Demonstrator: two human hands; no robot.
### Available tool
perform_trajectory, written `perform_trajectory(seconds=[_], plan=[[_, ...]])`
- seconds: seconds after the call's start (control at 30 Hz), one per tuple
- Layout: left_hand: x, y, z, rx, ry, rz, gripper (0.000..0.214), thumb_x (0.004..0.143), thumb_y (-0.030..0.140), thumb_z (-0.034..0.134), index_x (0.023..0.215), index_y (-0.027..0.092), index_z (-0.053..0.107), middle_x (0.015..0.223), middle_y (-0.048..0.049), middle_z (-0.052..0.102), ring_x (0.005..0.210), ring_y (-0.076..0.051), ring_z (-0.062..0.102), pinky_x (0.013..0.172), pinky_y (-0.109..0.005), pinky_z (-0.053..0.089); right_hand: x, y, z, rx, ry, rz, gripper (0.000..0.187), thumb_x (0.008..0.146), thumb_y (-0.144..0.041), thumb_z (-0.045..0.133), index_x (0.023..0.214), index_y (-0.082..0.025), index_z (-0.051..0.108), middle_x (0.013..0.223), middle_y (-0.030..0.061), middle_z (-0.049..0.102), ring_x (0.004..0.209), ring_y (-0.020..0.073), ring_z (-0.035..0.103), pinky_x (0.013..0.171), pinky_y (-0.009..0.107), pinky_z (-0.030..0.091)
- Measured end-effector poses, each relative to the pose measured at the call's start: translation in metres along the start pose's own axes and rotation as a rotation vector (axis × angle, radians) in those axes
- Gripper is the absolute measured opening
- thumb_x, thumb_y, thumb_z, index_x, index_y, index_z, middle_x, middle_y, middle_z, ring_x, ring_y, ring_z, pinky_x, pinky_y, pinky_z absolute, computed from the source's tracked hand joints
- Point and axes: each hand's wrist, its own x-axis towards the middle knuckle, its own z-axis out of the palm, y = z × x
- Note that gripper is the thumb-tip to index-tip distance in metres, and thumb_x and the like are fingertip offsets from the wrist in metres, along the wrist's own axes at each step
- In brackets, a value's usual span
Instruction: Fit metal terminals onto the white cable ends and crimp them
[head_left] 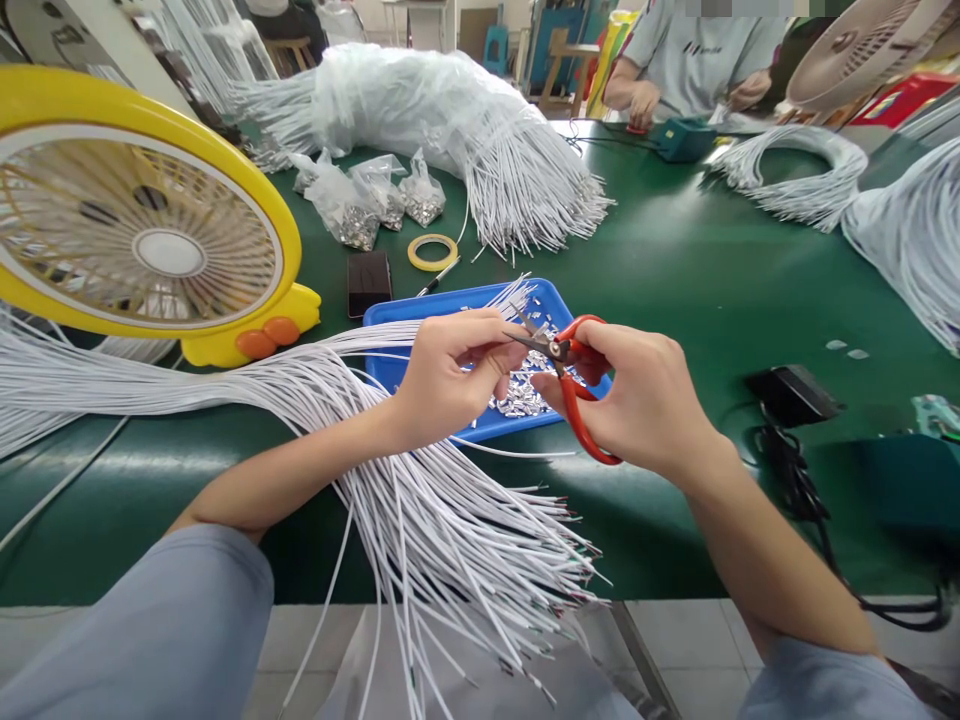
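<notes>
My right hand (pixel 649 395) grips red-handled scissors (pixel 581 400), fingers through the loops and blades parted. The blades point left, to the fingertips of my left hand (pixel 457 375), which is closed in a pinch. A white cable (pixel 386 352) runs up to the left hand from the left; its end is hidden by the fingers. Beneath both hands lies a blue tray (pixel 551 300) with many small silvery metal pieces (pixel 525 395) in it. A large bundle of white cables (pixel 442 520) passes under my left forearm and fans out over the table's front edge.
A yellow fan (pixel 289 230) stands at left. Behind the tray are a phone (pixel 369 284), a pen (pixel 439 275), a tape roll (pixel 433 253), bags of metal parts (pixel 352 215) and a wrapped cable bundle (pixel 420 100). A black adapter (pixel 795 393) lies right. A co-worker (pixel 690 65) sits opposite.
</notes>
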Motion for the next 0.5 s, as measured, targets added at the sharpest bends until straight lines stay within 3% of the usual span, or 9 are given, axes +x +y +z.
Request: perform_trajectory(seconds=[0.27, 0.37, 0.47, 0.5], plan=[[-0.002, 0.003, 0.000, 0.019, -0.028, 0.017, 0.014, 0.086, 0.011, 0.058, 0.076, 0.012, 0.069, 0.060, 0.0006, 0.056, 0.046, -0.004, 0.052, 0.042, -0.014, 0.042, -0.001, -0.004, -0.003, 0.077, -0.081, 0.048, 0.035, 0.074, -0.037, 0.067, 0.064, -0.021, 0.038, 0.057, -0.0045, 0.046, 0.051, 0.0084, 0.031, 0.051, 0.026, 0.027], [0.000, 0.000, 0.000, -0.103, 0.039, -0.100, 0.016, 0.085, 0.017, 0.062, 0.071, 0.012, 0.067, 0.059, 0.0008, 0.057, 0.043, -0.004, 0.052, 0.041, -0.015, 0.042, 0.003, 0.005, -0.008, 0.134, -0.155, 0.126, 0.037, 0.073, -0.039, 0.069, 0.062, -0.020, 0.039, 0.055, -0.0052, 0.042, 0.051, 0.0077, 0.030, 0.050, 0.025, 0.026], [0.005, -0.004, 0.000, -0.303, 0.137, -0.285, 0.018, 0.081, 0.026, 0.069, 0.070, 0.011, 0.067, 0.058, 0.0009, 0.058, 0.040, -0.004, 0.052, 0.039, -0.015, 0.042, 0.012, 0.023, -0.011, 0.308, -0.291, 0.292, 0.039, 0.073, -0.042, 0.070, 0.058, -0.019, 0.043, 0.054, -0.0049, 0.039, 0.050, 0.0070, 0.031, 0.046, 0.024, 0.024], [0.006, -0.005, -0.001, -0.346, 0.140, -0.327, 0.019, 0.079, 0.028, 0.071, 0.070, 0.011, 0.068, 0.058, 0.0007, 0.059, 0.040, -0.004, 0.052, 0.039, -0.015, 0.042, 0.014, 0.028, -0.012, 0.396, -0.257, 0.333, 0.037, 0.074, -0.042, 0.069, 0.058, -0.018, 0.045, 0.054, -0.0048, 0.040, 0.050, 0.0069, 0.033, 0.045, 0.024, 0.025]])
